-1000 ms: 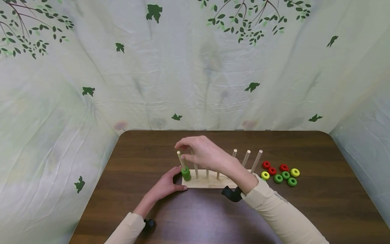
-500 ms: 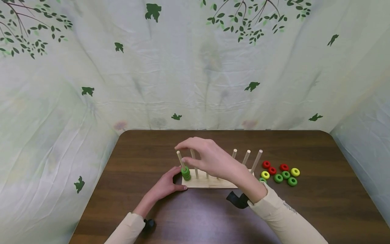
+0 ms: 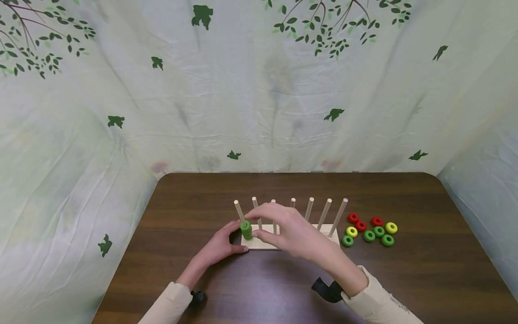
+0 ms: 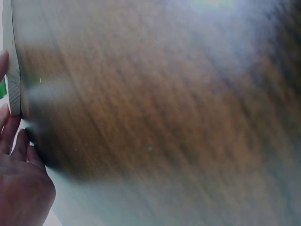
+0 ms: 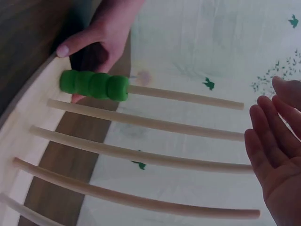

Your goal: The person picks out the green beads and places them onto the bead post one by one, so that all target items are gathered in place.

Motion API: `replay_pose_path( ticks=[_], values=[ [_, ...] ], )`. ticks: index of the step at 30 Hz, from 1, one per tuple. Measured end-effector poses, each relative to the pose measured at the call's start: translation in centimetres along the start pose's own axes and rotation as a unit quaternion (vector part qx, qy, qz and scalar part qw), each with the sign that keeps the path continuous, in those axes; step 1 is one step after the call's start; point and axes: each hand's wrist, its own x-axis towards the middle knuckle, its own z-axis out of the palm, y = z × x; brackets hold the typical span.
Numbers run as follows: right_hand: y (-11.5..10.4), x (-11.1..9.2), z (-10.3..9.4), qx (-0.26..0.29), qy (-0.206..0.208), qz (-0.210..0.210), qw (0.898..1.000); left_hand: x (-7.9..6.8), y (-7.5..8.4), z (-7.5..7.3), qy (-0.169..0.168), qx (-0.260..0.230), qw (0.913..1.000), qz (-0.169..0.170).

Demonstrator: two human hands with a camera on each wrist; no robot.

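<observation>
A pale wooden peg board (image 3: 259, 244) with several upright pegs lies across the table. Its leftmost peg carries a stack of several green rings (image 3: 246, 230), also plain as a green stack (image 5: 94, 85) in the right wrist view. With thumb at the front edge and fingers behind, my left hand (image 3: 220, 245) grips the board's left end. My right hand (image 3: 291, 231) hovers over the pegs, its thumb and fingers spread apart with nothing between them. In the right wrist view the empty right hand (image 5: 277, 146) is beside the peg tips.
Right of the board lie loose rings: several green rings (image 3: 368, 236), red rings (image 3: 361, 226) and two yellow rings (image 3: 391, 227). The brown wooden table (image 3: 429, 270) ends at a pale leaf-printed cloth (image 3: 259, 90) behind it.
My right hand has come down and to the right from the top of the leftmost peg, uncovering the other pegs. My left hand stays on the board's end.
</observation>
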Motion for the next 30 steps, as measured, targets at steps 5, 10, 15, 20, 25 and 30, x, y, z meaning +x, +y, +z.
replay_pose_path(
  ticks=[5, 10, 15, 20, 25, 30],
  values=[
    [0.4, -1.8, 0.5, 0.012, 0.002, 0.042, 0.999, 0.1, -0.2, 0.1, 0.001, 0.004, 1.0, -0.004],
    [0.8, -3.5, 1.1, 0.018, 0.004, 0.079, 0.997, 0.1, -0.3, 0.2, 0.001, 0.006, 0.9999, -0.011],
    [1.4, -5.2, 1.6, 0.026, 0.012, 0.101, 0.994, 0.1, -0.4, 0.2, 0.0, 0.008, 0.9999, -0.015],
    [1.9, -6.7, 2.0, 0.03, 0.021, 0.115, 0.993, 0.1, -0.3, 0.2, -0.001, 0.009, 0.9998, -0.016],
    [2.5, -8.1, 2.2, 0.008, 0.035, 0.124, 0.992, 0.1, -0.3, 0.2, -0.001, 0.012, 0.9998, -0.018],
    [2.9, -9.5, 2.3, -0.003, 0.059, 0.136, 0.989, 0.0, -0.2, 0.2, 0.001, 0.012, 0.9997, -0.022]
  ],
)
